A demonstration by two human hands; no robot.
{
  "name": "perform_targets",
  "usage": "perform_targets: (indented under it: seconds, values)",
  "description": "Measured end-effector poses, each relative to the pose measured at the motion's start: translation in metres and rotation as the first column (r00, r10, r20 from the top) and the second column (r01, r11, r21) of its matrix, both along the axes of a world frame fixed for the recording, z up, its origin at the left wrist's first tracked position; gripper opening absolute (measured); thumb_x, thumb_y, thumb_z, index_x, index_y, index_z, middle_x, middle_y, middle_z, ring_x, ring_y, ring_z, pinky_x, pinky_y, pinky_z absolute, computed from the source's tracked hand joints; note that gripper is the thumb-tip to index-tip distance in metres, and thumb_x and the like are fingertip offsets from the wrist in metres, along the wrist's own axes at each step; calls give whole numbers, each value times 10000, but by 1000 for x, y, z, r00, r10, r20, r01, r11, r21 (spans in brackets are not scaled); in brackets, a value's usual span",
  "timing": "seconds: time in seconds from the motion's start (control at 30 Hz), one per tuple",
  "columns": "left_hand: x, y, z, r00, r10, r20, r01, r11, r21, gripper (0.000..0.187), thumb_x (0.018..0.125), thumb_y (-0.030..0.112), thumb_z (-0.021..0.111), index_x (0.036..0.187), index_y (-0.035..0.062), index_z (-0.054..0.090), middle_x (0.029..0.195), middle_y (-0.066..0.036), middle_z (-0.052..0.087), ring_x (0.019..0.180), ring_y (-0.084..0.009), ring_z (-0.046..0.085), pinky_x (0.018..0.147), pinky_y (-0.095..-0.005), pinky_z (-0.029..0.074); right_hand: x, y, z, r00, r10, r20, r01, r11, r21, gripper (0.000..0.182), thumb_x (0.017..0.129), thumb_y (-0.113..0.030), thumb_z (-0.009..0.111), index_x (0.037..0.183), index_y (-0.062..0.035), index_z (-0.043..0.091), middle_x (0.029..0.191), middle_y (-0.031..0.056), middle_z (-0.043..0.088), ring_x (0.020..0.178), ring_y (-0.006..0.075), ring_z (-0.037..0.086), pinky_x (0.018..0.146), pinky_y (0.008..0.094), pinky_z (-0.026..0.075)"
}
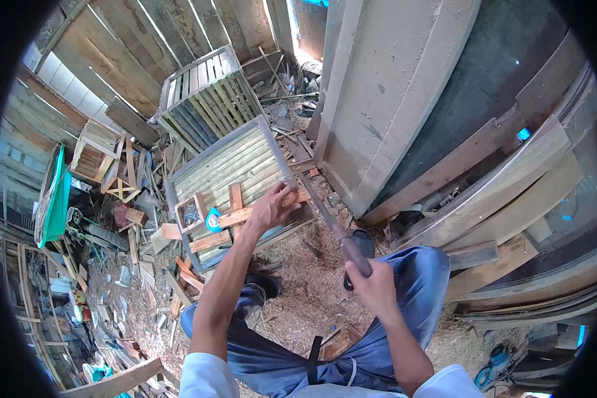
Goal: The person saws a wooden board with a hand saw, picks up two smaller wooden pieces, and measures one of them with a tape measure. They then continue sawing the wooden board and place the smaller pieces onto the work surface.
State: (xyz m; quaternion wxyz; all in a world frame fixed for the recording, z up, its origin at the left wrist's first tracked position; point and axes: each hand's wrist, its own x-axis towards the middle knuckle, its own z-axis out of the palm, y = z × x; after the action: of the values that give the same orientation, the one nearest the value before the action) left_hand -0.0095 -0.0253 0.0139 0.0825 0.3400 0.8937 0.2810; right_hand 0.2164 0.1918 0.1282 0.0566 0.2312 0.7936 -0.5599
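Note:
My right hand point(373, 286) is wrapped round the dark handle of a long, narrow tool point(329, 216), whose thin end points up and away beside the slatted frame. At that frame's near right corner, my left hand point(272, 207) has its fingers curled on the end of a reddish wooden strip point(234, 219). The strip lies across the slatted frame point(235, 166). Next to it are a teal tape measure point(213, 219) and a small open wooden box point(191, 211) with small dark bits inside.
A slatted crate point(212, 106) stands behind the frame. Large panels point(385, 99) lean at the right, with curved boards point(504, 192) nearer. A green basin point(54, 196) is at the left. Sawdust and wood scraps cover the ground around my feet.

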Motion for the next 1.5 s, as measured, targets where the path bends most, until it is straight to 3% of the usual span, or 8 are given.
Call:
perform_targets:
  seconds: [0.13, 0.4, 0.57, 0.67, 0.87, 1.1, 1.33, 1.5]
  values:
    - [-2, -5, -7, 997, -12, -76, 15, 999, 34, 413, 842, 334, 713, 1151, 103, 564, 1026, -146, 531, 955, -379, 568, 793, -450, 479, 11, -35, -26, 991, 130, -27, -112, 928, 355, 345, 838, -315, 663, 732, 12, 639, 579, 209, 595, 544, 371, 616, 541, 397, 482]
    - [-4, -5, -7, 992, -24, -123, 20, 999, -33, 419, 837, 352, 702, 1173, 137, 573, 1041, -131, 547, 966, -349, 569, 847, -435, 476, 17, -2, -51, 979, -150, 136, 202, 690, -695, 301, 927, -246, 642, 753, -8, 580, 638, 17, 566, 513, 108, 533, 485, 284, 428]
    - [-1, -3, -7, 978, -2, -208, 3, 1000, 2, 390, 847, 379, 678, 1162, 165, 589, 1047, -109, 561, 987, -337, 576, 849, -434, 478, 15, -7, -35, 998, -20, 53, 29, 985, -168, 372, 911, -325, 636, 718, -9, 600, 560, -5, 527, 499, 108, 515, 483, 326, 406]
    - [4, 1, 0, 979, 39, -201, -47, 998, -36, 406, 851, 419, 660, 1162, 166, 597, 1076, -103, 575, 1008, -326, 579, 856, -426, 481, 10, -19, -12, 990, -119, 73, 135, 950, -282, 337, 893, -265, 665, 687, -12, 580, 534, 14, 527, 482, 95, 495, 478, 282, 399]
    - [1, -4, -8, 970, 31, -242, -31, 1000, 6, 511, 841, 491, 657, 1194, 123, 623, 1110, -173, 615, 1017, -379, 601, 834, -446, 504, 12, -27, 14, 994, -63, -91, 82, 972, 221, 346, 871, -306, 640, 747, 16, 626, 550, 174, 547, 509, 312, 584, 524, 399, 431]
    - [5, -7, -4, 985, -1, -173, -6, 999, -43, 431, 846, 417, 675, 1145, 113, 617, 1098, -122, 587, 1037, -330, 552, 924, -439, 442, -13, -41, -55, 964, -107, -242, 130, 988, 81, 381, 877, -293, 651, 680, 24, 576, 505, 124, 476, 449, 207, 442, 488, 389, 364]
    - [-10, 20, -13, 822, 447, -353, -410, 895, 177, 512, 902, 426, 592, 1251, 58, 522, 1311, -171, 505, 1268, -343, 432, 1096, -492, 275, -16, -65, -103, 961, -137, -240, 160, 984, 80, 489, 916, -363, 622, 634, 32, 558, 480, 117, 454, 448, 186, 455, 480, 398, 359]
    - [-16, 30, -27, 799, 494, -342, -568, 808, -159, 762, 942, 599, 375, 1459, 39, 343, 1541, -168, 298, 1457, -310, 208, 1178, -532, 96, -10, -80, -121, 955, -220, -199, 213, 975, -57, 589, 964, -434, 545, 606, 33, 542, 462, 97, 445, 445, 173, 488, 467, 387, 356]
